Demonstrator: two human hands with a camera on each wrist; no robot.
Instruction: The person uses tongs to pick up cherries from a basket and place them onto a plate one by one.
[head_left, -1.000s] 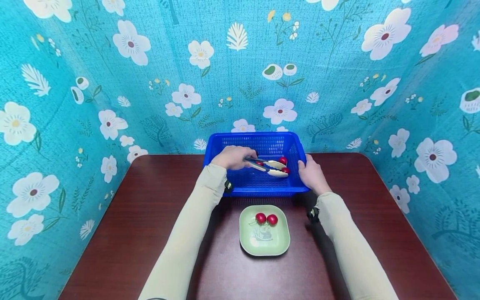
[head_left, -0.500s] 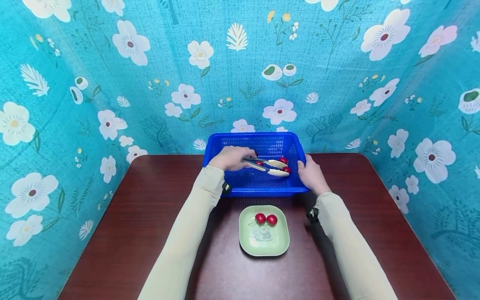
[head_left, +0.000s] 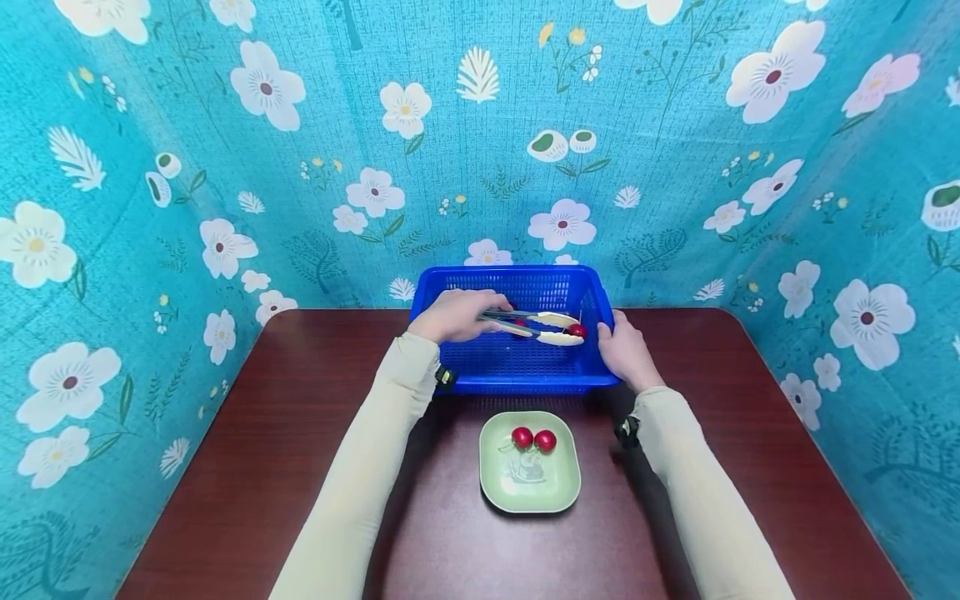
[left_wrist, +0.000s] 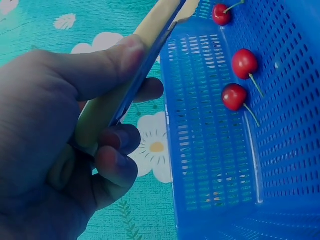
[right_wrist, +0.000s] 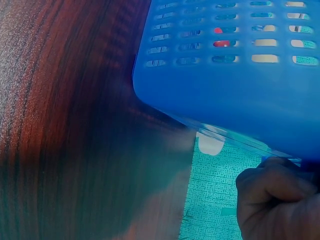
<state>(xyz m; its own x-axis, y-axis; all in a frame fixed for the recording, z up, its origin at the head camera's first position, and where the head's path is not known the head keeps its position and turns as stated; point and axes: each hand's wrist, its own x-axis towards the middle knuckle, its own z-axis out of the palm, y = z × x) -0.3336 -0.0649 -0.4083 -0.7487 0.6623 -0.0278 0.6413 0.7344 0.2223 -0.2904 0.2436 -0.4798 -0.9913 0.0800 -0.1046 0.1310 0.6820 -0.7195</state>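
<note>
My left hand (head_left: 461, 317) grips a pair of tongs (head_left: 558, 338) with dark metal arms and cream tips, reaching into the blue plastic basket (head_left: 517, 385). A red cherry (head_left: 577, 331) shows at the tongs' tips, close to the basket's right wall; I cannot tell whether they pinch it. Another cherry (head_left: 520, 327) lies partly behind the tongs' arms. In the left wrist view, several cherries (left_wrist: 245, 63) with green stems lie along the basket's side, and the tips are out of frame. My right hand (head_left: 626, 346) holds the basket's right rim.
In front of the basket, a pale green square plate (head_left: 528, 496) holds two cherries (head_left: 533, 439). Everything stands on a dark reddish-brown table (head_left: 300, 442). A turquoise floral cloth (head_left: 480, 167) hangs right behind the basket and along both sides.
The tongs' tips have shifted slightly farther back, and a cherry at them has moved a little the same way. One of two cherries seen there is now hidden. The right hand stays on the rim.
</note>
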